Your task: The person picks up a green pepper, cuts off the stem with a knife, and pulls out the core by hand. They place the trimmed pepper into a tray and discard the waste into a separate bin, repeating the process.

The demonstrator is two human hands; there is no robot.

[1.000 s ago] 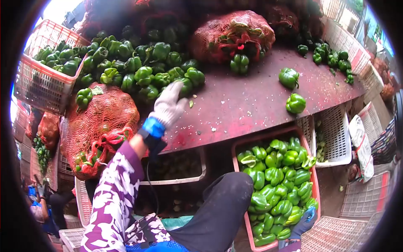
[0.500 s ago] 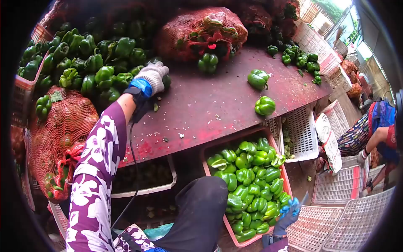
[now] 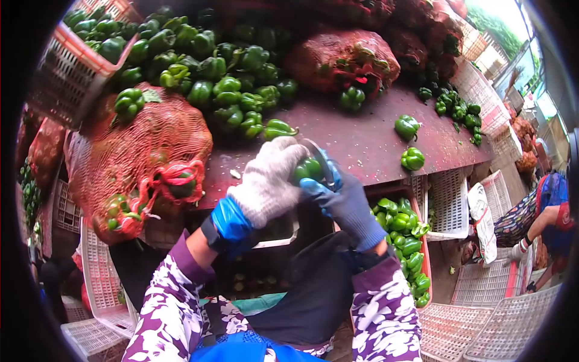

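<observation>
Gloved in pale knit, the left hand point(image 3: 270, 181) is grasping a green pepper point(image 3: 308, 171), its fingers bending over the near and left side of it. The pepper is sitting between the two hands, above the near edge of the dark red table point(image 3: 338, 136). Just to the right of it, the right hand point(image 3: 350, 208), in a blue glove, is clenching around a knife point(image 3: 321, 158), whose curved blade is arching over the pepper's right side; whether it is cutting the skin cannot be told. The handle is mostly hiding in the fingers. Just beyond the left hand, a lighter green pepper point(image 3: 279, 129) is lying at the edge of a heap of peppers point(image 3: 208, 63), which is spreading away to the far left. To the left of the left hand, a red mesh sack point(image 3: 145, 160) is bulging, and another sack point(image 3: 342, 60) is resting on the table beyond both hands. Farther right of the right hand, two peppers point(image 3: 408, 127) are lying apart on the table. Below and to the right of that hand, a pink-rimmed crate point(image 3: 427, 256) is holding many green peppers, with a white crate point(image 3: 449, 211) standing beside it.
</observation>
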